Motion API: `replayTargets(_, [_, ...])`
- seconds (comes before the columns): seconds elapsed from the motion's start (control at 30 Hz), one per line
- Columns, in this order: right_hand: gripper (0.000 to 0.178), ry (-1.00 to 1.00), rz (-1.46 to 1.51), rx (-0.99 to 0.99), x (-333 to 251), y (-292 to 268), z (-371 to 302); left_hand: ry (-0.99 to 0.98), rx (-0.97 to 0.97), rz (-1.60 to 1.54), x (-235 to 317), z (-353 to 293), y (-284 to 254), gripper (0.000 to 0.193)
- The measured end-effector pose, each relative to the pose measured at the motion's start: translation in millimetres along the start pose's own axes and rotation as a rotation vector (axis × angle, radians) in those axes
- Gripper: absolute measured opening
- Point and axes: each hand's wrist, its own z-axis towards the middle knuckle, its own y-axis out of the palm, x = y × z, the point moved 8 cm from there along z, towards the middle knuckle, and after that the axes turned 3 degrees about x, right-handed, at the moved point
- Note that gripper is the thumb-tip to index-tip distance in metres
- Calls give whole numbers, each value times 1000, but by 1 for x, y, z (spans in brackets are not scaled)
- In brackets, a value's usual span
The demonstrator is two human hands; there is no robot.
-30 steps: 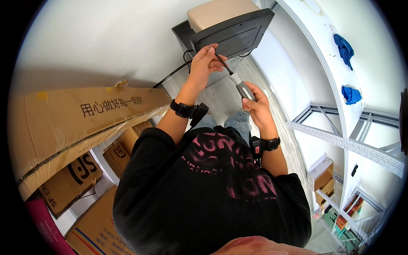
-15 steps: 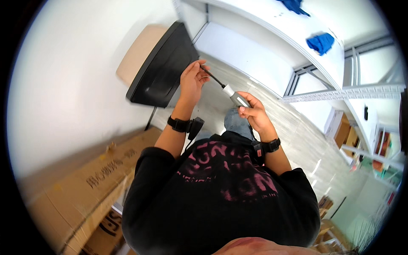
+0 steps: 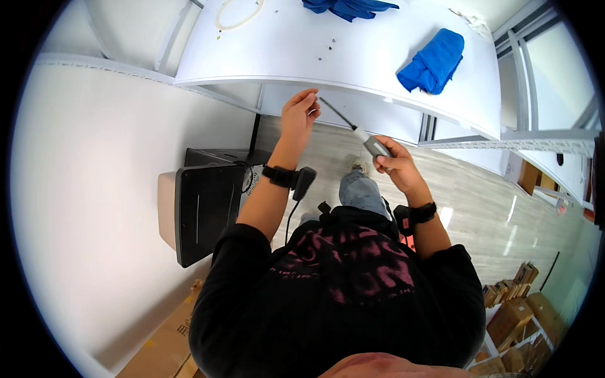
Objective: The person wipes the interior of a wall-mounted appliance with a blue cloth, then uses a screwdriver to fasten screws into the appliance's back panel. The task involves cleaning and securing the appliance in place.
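Observation:
My right hand (image 3: pixel 397 165) is wrapped round the grey handle of a screwdriver (image 3: pixel 374 146), whose dark shaft slants up and left. Close to its tip, my left hand (image 3: pixel 299 118) has its fingers curled in a pinch; whatever lies between them is too small to make out. Both hands are just in front of the near edge of a white table (image 3: pixel 271 57). On the tabletop lie a folded blue cloth (image 3: pixel 435 62), a second blue cloth (image 3: pixel 350 7) and a few tiny dark pieces (image 3: pixel 333 42), perhaps screws.
At the left, a black boxy case (image 3: pixel 208 214) stands by the white wall with a beige box (image 3: pixel 166 208) behind it. A pale loop of tubing (image 3: pixel 257 14) rests on the table. Cardboard boxes (image 3: pixel 510 321) fill a shelf at lower right; another carton (image 3: pixel 157 334) lies lower left.
My view and body have turned from the black case toward the white table. Both hands now sit before the table edge, the screwdriver still in my right hand.

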Motion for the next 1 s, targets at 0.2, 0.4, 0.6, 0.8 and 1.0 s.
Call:
replayTargets(0.2, [46, 70, 22, 58, -25, -43, 28, 193, 108, 340, -1, 54, 34, 15])
replayTargets(0.4, [45, 77, 72, 61, -39, -50, 47, 730, 184, 1119, 27, 79, 63, 14])
replayTargets(0.6, [44, 60, 71, 93, -43, -61, 58, 839, 196, 1335, 32, 82, 84, 11])
replayTargets(0.8, [43, 66, 84, 99, -41, -64, 58, 870, 189, 1342, 29, 81, 79, 19])
replayTargets(1.0, [44, 80, 85, 86, -40, -48, 56, 776, 74, 1135, 33, 71, 66, 23])
